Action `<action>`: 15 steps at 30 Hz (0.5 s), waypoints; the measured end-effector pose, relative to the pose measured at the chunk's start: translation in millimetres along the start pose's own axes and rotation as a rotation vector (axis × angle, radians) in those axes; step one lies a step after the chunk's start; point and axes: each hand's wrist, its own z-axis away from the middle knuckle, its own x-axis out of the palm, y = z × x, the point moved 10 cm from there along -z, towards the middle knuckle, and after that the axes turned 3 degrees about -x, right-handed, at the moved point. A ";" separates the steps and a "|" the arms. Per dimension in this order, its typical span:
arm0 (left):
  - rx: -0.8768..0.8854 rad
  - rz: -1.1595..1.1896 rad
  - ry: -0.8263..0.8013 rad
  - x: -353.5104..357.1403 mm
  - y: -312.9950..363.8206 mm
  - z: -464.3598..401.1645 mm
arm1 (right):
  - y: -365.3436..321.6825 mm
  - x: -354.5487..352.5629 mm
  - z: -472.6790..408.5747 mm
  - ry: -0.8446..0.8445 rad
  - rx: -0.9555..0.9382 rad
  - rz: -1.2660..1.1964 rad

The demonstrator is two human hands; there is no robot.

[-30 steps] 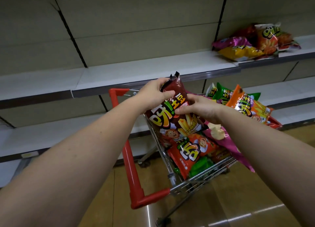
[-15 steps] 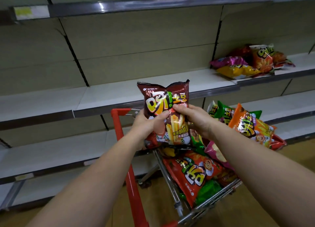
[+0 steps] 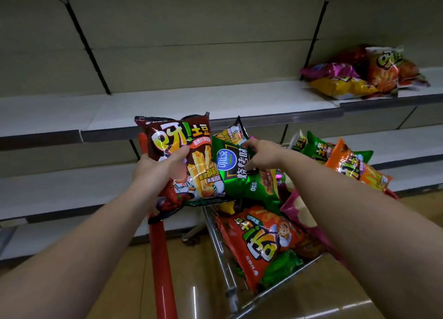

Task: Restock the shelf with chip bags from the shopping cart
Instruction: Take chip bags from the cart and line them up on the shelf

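Left hand (image 3: 158, 172) grips brown chip bag (image 3: 182, 160) (upright); right hand (image 3: 261, 155) pinches green bag (image 3: 242, 175).

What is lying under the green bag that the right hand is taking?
Under the green bag held by the right hand lie a red-orange bag, a pink bag and a yellow corner, all inside the shopping cart. Anything deeper is covered.

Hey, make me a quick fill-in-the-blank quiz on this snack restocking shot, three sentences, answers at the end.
1. The left hand holds a dark brown foil chip bag printed with ____ fries.
2. The right hand grips a shiny ____ foil bag.
3. The wire shopping cart has a ____ plastic handle.

Answers: yellow; green; red
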 end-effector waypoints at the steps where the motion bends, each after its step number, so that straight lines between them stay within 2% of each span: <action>1: 0.002 -0.009 -0.003 1.7 -0.2 -0.5 | 2.2 3.4 -5.9 -0.044 0.003 -0.022; 4: 0.027 -0.021 -0.026 8.1 1.0 -0.4 | 8.6 11.3 -19.2 -0.178 0.015 -0.032; 8: 0.062 -0.061 -0.050 15.6 8.8 4.8 | 16.6 15.2 -26.8 -0.290 0.046 0.071; 15: 0.078 -0.084 -0.028 30.3 10.4 10.3 | 20.0 19.1 -21.4 -0.344 0.069 0.160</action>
